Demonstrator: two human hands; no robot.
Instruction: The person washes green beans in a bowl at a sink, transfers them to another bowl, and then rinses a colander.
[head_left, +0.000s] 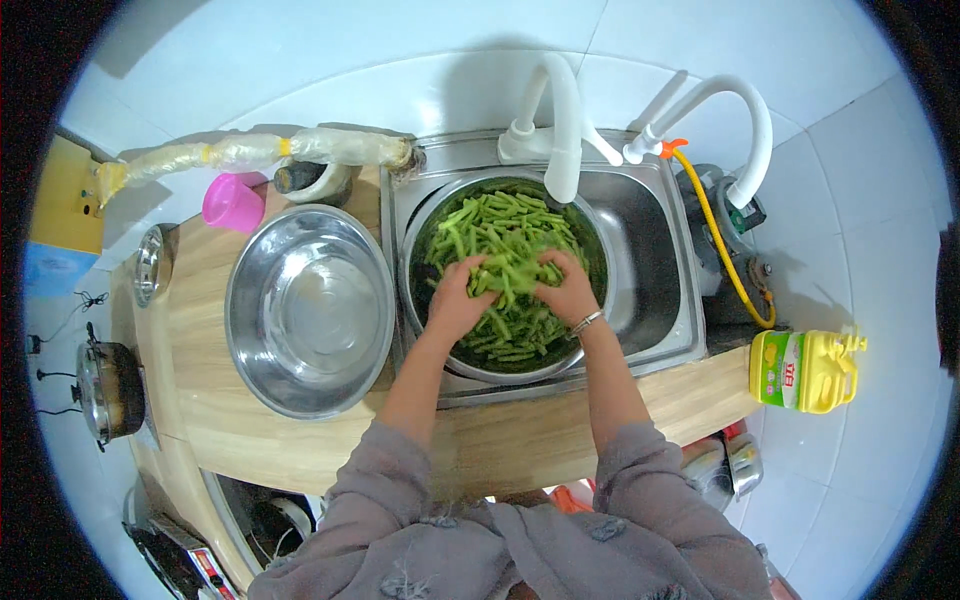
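A large steel basin (604, 300) rests in the steel sink, full of cut green beans (510, 217). Both hands are inside the basin, with a loose clump of beans between them. My left hand (457, 298) curls its fingers around beans on the left of the clump. Facing it, my right hand (567, 291) cups beans on the right; a bracelet circles that wrist. Some beans between the hands look blurred. Over the basin's back rim hangs the spout of a white faucet (564, 150).
Left of the sink, a wide steel bowl (330, 315) stands on the wood-patterned counter (202, 337), near a pink plastic cup (234, 204) and a mortar (326, 184). A second white faucet (750, 127), a yellow hose (716, 232) and a yellow detergent jug (814, 371) are to the right.
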